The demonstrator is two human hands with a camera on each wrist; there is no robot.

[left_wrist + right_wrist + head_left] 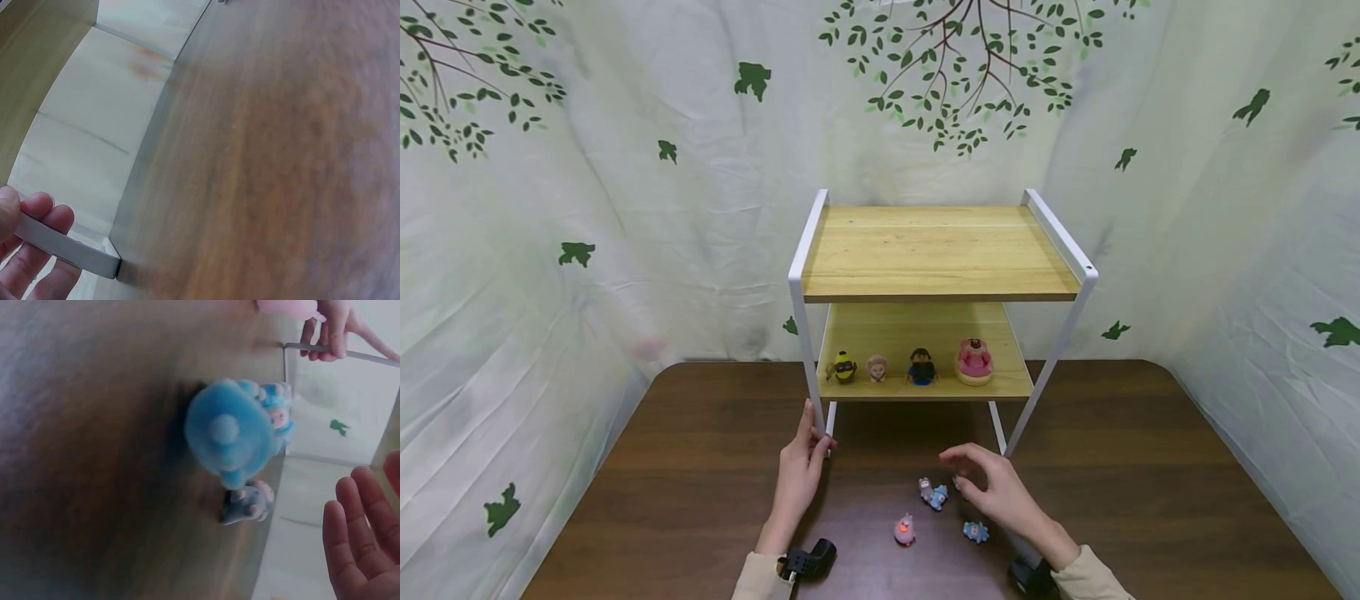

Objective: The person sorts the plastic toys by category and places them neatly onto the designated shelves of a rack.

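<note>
My left hand (pixel 801 467) grips the white front left leg (pixel 69 247) of a small two-tier shelf, fingers on one side and thumb on the other. Over the table my right hand (pixel 996 492) hovers with loosely bent fingers (pixel 369 519) and nothing between them. Close to it lie a blue figurine (pixel 976 532), another blue figurine (pixel 937 498) and a grey figurine (pixel 250 503) beside that one. A pink figurine (pixel 905 530) is on the table between the hands.
On the lower board (pixel 925 321) stand a yellow-and-black figurine (pixel 843 367), a small pale pink one (pixel 877 367), a dark-clothed one (pixel 921 367) and a pink bear (pixel 974 362). The wooden upper board (pixel 936 250) lies between white rails. A leaf-printed cloth (pixel 700 217) hangs behind the brown table (pixel 722 467).
</note>
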